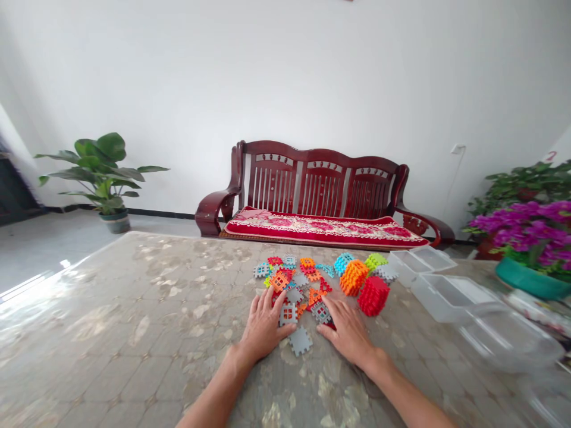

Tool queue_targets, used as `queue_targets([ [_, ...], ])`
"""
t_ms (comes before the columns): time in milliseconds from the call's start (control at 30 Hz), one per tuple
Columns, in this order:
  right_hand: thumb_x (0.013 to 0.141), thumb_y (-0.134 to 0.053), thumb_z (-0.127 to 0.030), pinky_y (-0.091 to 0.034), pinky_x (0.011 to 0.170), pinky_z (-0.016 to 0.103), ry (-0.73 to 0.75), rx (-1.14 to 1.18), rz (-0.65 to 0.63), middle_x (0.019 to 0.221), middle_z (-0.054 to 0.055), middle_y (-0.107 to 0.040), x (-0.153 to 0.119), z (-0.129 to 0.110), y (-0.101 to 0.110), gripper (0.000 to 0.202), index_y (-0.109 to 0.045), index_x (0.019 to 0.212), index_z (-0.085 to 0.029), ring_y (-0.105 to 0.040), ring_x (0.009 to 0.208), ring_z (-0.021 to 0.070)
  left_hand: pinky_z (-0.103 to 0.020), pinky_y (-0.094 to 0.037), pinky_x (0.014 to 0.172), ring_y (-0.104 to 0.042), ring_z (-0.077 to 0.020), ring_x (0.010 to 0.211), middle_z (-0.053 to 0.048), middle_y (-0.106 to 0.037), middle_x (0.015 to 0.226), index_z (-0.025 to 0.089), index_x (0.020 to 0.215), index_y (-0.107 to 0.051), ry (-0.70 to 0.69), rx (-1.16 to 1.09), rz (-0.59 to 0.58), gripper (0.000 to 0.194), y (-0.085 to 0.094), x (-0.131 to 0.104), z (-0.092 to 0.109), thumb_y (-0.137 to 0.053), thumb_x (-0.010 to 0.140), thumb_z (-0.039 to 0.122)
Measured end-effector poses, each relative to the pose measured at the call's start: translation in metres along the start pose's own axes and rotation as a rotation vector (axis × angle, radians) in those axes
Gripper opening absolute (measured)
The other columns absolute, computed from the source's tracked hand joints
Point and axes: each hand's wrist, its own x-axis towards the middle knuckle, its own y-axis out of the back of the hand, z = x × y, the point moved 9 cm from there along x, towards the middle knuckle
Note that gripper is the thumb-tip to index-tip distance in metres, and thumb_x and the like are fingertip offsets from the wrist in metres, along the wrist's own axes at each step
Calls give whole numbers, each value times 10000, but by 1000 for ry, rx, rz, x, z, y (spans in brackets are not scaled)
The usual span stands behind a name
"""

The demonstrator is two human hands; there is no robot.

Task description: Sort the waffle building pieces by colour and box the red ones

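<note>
Loose interlocking plastic pieces in several colours lie in a pile on the patterned tablecloth [178, 315]. My left hand [266, 321] rests at the pile's left edge, fingers spread, its fingertips by an orange window piece [279, 281] and a grey window piece [288, 314]. At the right edge, my right hand [347, 327] lies with fingers apart, touching or close beside another grey window piece [320, 312]. Between the two hands is a flat grey square piece [300, 341]. Stacked pieces stand beyond my right hand: red [373, 296], orange [354, 277], blue [344, 263] and green [375, 261].
Clear plastic containers [450, 294] stand on the table's right side. Purple flowers in a teal pot [530, 278] are at the far right. Behind the table is a wooden bench [321, 184] with a red cover; a potted plant [115, 221] stands at left.
</note>
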Motion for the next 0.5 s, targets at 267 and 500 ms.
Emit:
queue_targets([
  [267, 857, -504, -399, -431, 1023, 431, -103, 343, 285, 1268, 101, -590, 36, 19, 1, 433, -570, 1246, -222, -532, 1204, 248, -566, -148, 1145, -124, -396, 1448, -206, -174, 1574, 225, 1523, -199, -150, -86, -178, 1320, -15, -1, 5, -756, 423, 696],
  [500, 893, -411, -533, -429, 1038, 451, -232, 750, 397, 1319, 113, -578, 30, 33, -5, 516, -570, 1258, -206, -520, 1237, 263, -583, -117, 1148, -127, -387, 1450, -131, -164, 1593, 288, 1481, -327, -53, -6, -11, 1028, -13, -2, 22, -724, 590, 609],
])
